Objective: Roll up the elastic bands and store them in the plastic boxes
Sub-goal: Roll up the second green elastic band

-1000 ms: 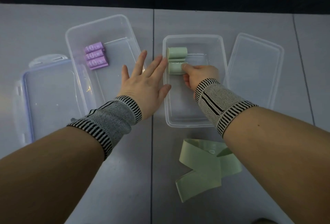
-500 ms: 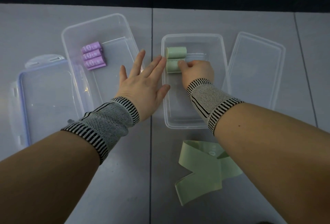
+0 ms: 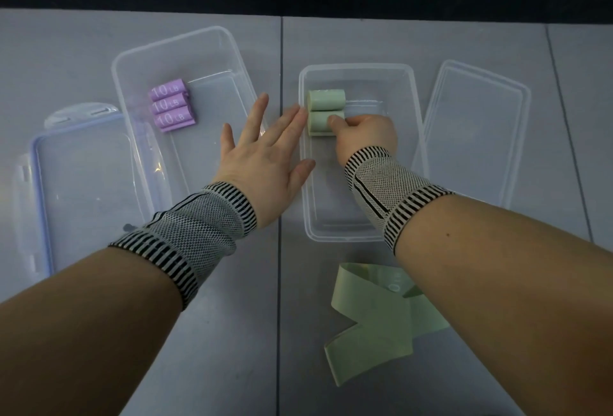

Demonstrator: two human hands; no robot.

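- My right hand [image 3: 363, 137] is down inside the right-hand plastic box [image 3: 416, 110], fingers curled round the nearer green roll [image 3: 319, 122] and pressing it against the far green roll [image 3: 326, 99] just beyond my fingertips.
- My left hand [image 3: 265, 157] lies flat with straight, spread fingers, holding nothing; its fingertips sit at the box's near-left wall, right beside the roll I am placing. I judge it is steadying the box.
- Main risk: the roll springs loose when I let go. Elastic wants to unwind, and I cannot see where its free end lies, since my fingers hide that side.
- If I draw my right hand back carelessly, my fingers could drag the roll out of line or knock the far roll away from the corner.
- If my left hand lifts first, the light box may slide under the push of my right.
- One loose green band [image 3: 374, 323] lies flat on the table [image 3: 212, 349], under and behind my right forearm. Pulling that arm back low could sweep it toward the edge.
- Beyond my left hand's fingertips, the other plastic box [image 3: 232, 51] already holds three purple rolls [image 3: 170, 105]; I see no threat to them unless my left hand swings out that way.
- A lid [image 3: 477, 124] lies outboard of my right hand, another lid [image 3: 83, 180] outboard of my left; both are well clear.
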